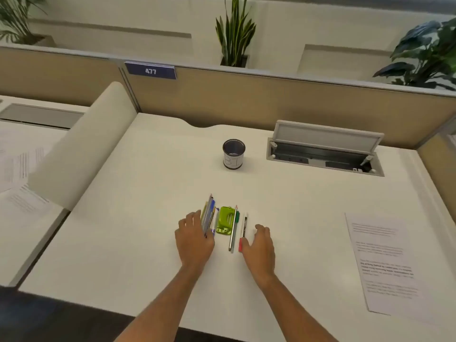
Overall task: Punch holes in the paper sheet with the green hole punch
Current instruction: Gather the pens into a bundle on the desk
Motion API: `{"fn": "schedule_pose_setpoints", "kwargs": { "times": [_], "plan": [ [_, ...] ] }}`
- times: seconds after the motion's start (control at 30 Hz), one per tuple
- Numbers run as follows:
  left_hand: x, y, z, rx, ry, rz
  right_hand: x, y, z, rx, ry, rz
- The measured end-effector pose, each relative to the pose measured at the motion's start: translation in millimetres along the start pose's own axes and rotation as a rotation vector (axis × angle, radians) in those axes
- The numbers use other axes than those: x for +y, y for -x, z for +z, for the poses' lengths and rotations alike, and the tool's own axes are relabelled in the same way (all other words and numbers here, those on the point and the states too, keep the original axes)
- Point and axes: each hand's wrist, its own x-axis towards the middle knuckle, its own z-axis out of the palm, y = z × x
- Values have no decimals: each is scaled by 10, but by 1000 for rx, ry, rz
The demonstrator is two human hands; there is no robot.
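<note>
The green hole punch lies in the middle of the white desk, with pens on both sides of it. My left hand rests just left of the punch, its fingers against a bundle of several pens. My right hand lies flat to the right, fingers apart, touching a red-capped pen. The printed paper sheet lies flat near the desk's right edge, well away from both hands.
A mesh pen cup stands upright beyond the punch. An open cable hatch sits at the back right. A padded divider borders the left side, with papers on the neighbouring desk. A partition wall closes the back.
</note>
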Motion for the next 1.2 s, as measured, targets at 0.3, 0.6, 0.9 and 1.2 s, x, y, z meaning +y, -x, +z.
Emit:
{"fn": "schedule_pose_setpoints", "kwargs": {
  "times": [0.3,0.6,0.9,1.2],
  "plan": [
    [-18,-190,-49,-179,86,-126,-277,-110,73,-98,124,52],
    [58,-311,-35,-244,130,-116,-343,-162,134,-129,156,72],
    [-100,-341,76,-284,78,-54,-517,-155,280,-83,145,185],
    [-208,-403,33,-299,96,-23,-567,-127,355,-54,219,237]
  ]
}}
